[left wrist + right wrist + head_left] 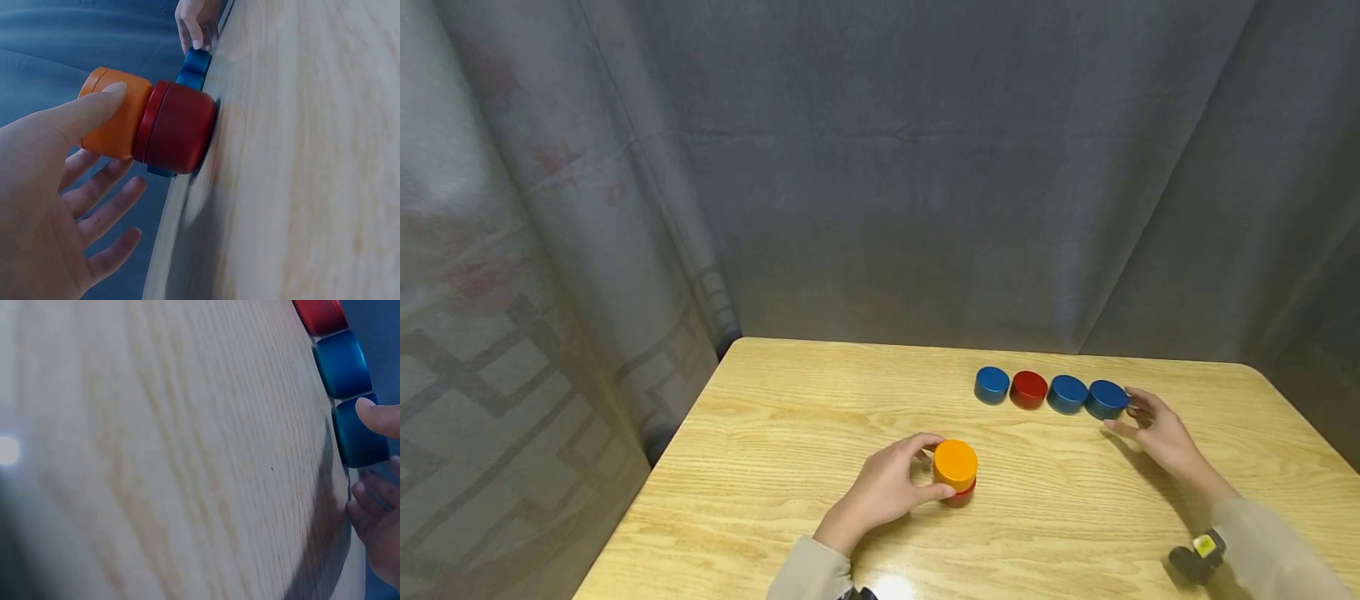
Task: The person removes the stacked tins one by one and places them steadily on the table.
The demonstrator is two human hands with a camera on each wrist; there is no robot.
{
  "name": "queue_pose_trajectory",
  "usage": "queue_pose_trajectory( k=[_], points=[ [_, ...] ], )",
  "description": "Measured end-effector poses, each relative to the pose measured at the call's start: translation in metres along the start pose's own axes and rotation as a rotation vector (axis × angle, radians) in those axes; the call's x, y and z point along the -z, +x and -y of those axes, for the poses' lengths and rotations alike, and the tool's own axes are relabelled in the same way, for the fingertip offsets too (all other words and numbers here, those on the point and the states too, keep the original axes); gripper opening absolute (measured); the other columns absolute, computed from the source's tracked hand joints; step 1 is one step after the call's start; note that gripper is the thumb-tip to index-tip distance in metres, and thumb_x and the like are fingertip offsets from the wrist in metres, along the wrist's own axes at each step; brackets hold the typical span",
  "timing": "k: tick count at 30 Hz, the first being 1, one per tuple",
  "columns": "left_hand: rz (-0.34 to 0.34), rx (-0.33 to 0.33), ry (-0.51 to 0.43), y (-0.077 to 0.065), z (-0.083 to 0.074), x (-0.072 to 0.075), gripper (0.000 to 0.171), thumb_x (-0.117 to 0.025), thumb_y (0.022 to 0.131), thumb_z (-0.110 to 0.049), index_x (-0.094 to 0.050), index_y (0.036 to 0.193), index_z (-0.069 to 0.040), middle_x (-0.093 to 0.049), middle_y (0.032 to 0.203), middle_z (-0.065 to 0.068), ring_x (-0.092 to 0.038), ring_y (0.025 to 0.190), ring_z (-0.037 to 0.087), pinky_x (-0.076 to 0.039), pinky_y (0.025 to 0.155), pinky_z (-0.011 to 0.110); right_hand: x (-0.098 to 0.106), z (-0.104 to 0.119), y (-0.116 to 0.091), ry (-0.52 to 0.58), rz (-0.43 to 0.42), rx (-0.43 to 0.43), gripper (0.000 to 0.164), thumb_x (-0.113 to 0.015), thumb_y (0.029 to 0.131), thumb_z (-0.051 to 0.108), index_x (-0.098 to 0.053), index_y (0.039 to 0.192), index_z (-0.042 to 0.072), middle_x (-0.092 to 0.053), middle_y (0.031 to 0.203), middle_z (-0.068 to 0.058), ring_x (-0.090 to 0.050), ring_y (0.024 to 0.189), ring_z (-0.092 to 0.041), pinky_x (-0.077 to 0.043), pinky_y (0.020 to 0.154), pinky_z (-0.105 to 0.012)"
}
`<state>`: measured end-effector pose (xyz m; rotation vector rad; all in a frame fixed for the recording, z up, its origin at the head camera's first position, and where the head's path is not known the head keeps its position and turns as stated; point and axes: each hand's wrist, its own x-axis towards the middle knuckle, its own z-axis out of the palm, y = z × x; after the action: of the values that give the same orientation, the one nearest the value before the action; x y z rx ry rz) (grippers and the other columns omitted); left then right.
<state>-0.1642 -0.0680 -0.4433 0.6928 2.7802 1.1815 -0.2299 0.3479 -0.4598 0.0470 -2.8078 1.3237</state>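
In the head view, a round orange lidded tin (956,463) stands on a red one (959,498) near the middle of the table. My left hand (895,482) grips the orange tin from the left, thumb in front and fingers behind. The left wrist view shows its thumb across the orange tin's side (119,122), with the other fingers spread below. At the far right, my right hand (1157,429) holds the rightmost blue tin (1107,400) at its right end. In the right wrist view its thumb (381,417) overlaps that tin, with the fingers close to its edge.
Left of the held blue tin, another blue tin (1067,394), a red tin (1028,390) and a blue tin (992,385) continue the row towards the table's back edge. A grey curtain (895,183) hangs behind the wooden table (790,400).
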Motion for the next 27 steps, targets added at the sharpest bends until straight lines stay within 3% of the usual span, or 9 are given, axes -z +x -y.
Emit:
queue_pose_trajectory(
  k=[4,7,9,11,14,24,27],
  points=[
    [0.003,0.003,-0.012,0.000,0.000,-0.001,0.062,-0.080,0.080,-0.048,-0.058,0.133,-0.025,-0.063,0.122,-0.013,-0.060,0.103,0.006,-0.049,0.086,0.035,0.000,0.001,-0.007,-0.004,-0.026,0.001,0.085,-0.070,0.094,0.021,-0.017,0.146,-0.019,-0.030,0.139,-0.047,-0.035,0.124,-0.063,-0.035,0.099,-0.065],
    [0.004,0.002,-0.008,0.000,0.000,-0.001,0.063,-0.081,0.079,-0.047,-0.058,0.134,-0.025,-0.062,0.124,-0.013,-0.060,0.104,0.006,-0.049,0.087,0.037,0.002,0.002,-0.012,-0.019,-0.042,0.006,0.085,-0.069,0.095,0.024,-0.017,0.147,-0.018,-0.032,0.138,-0.045,-0.038,0.124,-0.060,-0.046,0.099,-0.047],
    [0.004,0.002,0.001,0.000,0.000,-0.002,0.065,-0.082,0.079,-0.047,-0.057,0.135,-0.025,-0.062,0.127,-0.013,-0.060,0.105,0.006,-0.049,0.088,0.038,0.003,0.002,-0.015,-0.027,-0.056,0.013,0.084,-0.068,0.095,0.026,-0.018,0.147,-0.017,-0.034,0.138,-0.044,-0.040,0.122,-0.059,-0.051,0.091,-0.027],
    [0.005,0.001,0.008,-0.001,0.000,-0.002,0.067,-0.082,0.079,-0.047,-0.056,0.136,-0.024,-0.060,0.130,-0.012,-0.060,0.106,0.007,-0.049,0.089,0.039,0.004,0.004,-0.018,-0.021,-0.069,0.029,0.083,-0.069,0.095,0.026,-0.020,0.147,-0.017,-0.036,0.137,-0.043,-0.040,0.121,-0.057,-0.047,0.080,-0.010],
    [0.006,0.005,0.013,-0.001,-0.001,-0.002,0.068,-0.082,0.079,-0.047,-0.056,0.137,-0.023,-0.060,0.132,-0.010,-0.060,0.107,0.008,-0.050,0.090,0.040,0.004,0.006,-0.023,-0.021,-0.098,0.050,0.081,-0.070,0.095,0.024,-0.023,0.146,-0.018,-0.038,0.136,-0.042,-0.041,0.120,-0.056,-0.039,0.072,-0.001],
    [0.045,0.054,0.020,-0.002,-0.001,-0.003,0.070,-0.082,0.078,-0.047,-0.056,0.137,-0.020,-0.064,0.125,-0.007,-0.062,0.106,0.008,-0.049,0.094,0.043,0.007,0.017,-0.039,-0.026,-0.155,0.041,0.078,-0.068,0.096,0.024,-0.024,0.148,-0.014,-0.037,0.139,-0.040,-0.038,0.120,-0.052,-0.034,0.069,-0.003],
    [0.058,0.065,-0.008,-0.002,0.001,-0.005,0.069,-0.083,0.078,-0.045,-0.056,0.137,-0.019,-0.065,0.119,-0.010,-0.061,0.104,0.007,-0.049,0.094,0.043,0.007,0.018,-0.043,-0.037,-0.189,0.047,0.077,-0.069,0.095,0.025,-0.027,0.148,-0.012,-0.040,0.139,-0.037,-0.046,0.116,-0.025,-0.033,0.071,-0.004]
  ],
)
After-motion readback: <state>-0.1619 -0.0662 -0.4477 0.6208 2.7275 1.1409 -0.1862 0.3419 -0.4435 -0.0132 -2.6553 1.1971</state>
